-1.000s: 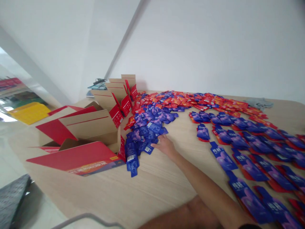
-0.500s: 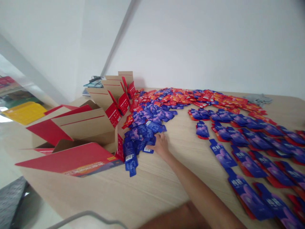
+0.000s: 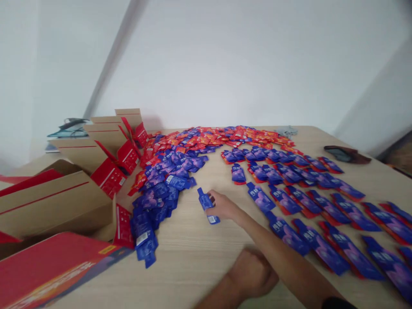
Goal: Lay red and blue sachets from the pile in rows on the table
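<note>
My right hand (image 3: 222,205) grips a blue spouted pouch (image 3: 205,199) just above the wooden table, to the right of the pile; a white label shows at its lower end. Lower down, my left hand (image 3: 252,274) is curled closed beside my right forearm, its fingertips turned away and anything inside hidden. Closest to the held pouch lies a heap of loose blue pouches (image 3: 161,193). On the right, blue pouches laid over red ones form rows of small stacks (image 3: 286,199).
Open red cardboard boxes (image 3: 74,201) line the left side with flaps raised. Along the back spreads a pile of red and blue pouches (image 3: 206,138). A grey cloth (image 3: 286,131) and a dark case (image 3: 347,154) lie toward the far right, before a white wall.
My right hand has drawn a blue pouch away from the heap, toward the right. My left fist has come into fuller view. The camera has turned rightward.
</note>
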Motion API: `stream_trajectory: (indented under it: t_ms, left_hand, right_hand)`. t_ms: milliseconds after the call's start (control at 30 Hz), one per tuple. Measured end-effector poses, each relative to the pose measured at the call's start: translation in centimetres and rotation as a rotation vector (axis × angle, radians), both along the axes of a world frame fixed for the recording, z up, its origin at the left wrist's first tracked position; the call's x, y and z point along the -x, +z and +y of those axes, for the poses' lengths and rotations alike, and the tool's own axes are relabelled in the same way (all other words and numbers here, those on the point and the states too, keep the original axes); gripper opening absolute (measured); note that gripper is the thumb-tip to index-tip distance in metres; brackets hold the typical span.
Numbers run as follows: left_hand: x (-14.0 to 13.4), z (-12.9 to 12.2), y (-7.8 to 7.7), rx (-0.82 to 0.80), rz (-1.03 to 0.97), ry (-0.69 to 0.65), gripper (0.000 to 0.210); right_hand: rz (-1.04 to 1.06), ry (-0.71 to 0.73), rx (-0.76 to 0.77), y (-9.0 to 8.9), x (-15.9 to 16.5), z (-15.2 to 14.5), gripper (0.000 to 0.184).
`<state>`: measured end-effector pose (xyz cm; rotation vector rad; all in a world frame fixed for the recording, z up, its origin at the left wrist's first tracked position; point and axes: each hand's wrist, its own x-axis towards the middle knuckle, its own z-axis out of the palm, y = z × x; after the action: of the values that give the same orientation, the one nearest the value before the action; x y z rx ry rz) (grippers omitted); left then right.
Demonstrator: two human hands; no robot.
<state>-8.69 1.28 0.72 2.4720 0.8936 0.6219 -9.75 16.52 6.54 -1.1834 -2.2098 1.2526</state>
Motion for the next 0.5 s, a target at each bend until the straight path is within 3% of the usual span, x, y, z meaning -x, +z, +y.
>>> stream_trajectory:
  t_ms: [167, 333, 500]
  left_hand:
    - [0.1, 0.2, -0.5, -0.063, 0.060, 0.013, 0.009]
    - [0.1, 0.2, 0.0, -0.030, -0.011, 0.026, 0.011]
    - [0.1, 0.1, -0.1, 0.002, 0.017, 0.028, 0.016]
  right_hand:
    - [-0.212, -0.078, -0.307, -0.2, -4.9, -2.5, 0.042]
    - [-0.353, -0.049, -0.336, -1.4, -5.2, -4.0, 0.040]
    - [-0.310, 0.030, -0.336, -1.7, -6.6, -3.4, 0.067]
